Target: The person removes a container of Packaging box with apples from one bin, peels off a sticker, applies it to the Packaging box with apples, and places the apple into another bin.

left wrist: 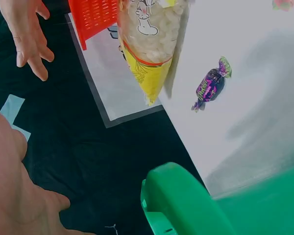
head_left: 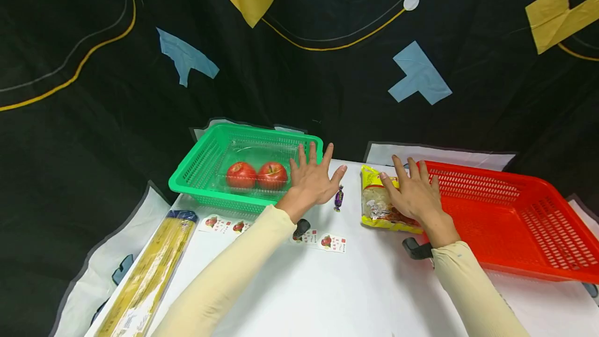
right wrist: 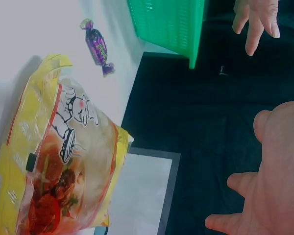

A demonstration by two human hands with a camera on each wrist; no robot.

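Note:
In the head view my left hand is held out with fingers spread, in front of the right end of a green basket. Inside that basket sits a clear plastic box with two red apples. My right hand, fingers also spread, hovers over a yellow food packet, partly hiding it. Between the hands lies a purple wrapped candy, seen closer in the left wrist view as a candy. Both wrist views show the hands raised, holding nothing. The packet shows noodle-like contents.
A red basket stands at the right. A long yellow pack with a blue end lies along the table's left edge. Printed paper strips lie in front of the green basket. Black cloth hangs behind the white table.

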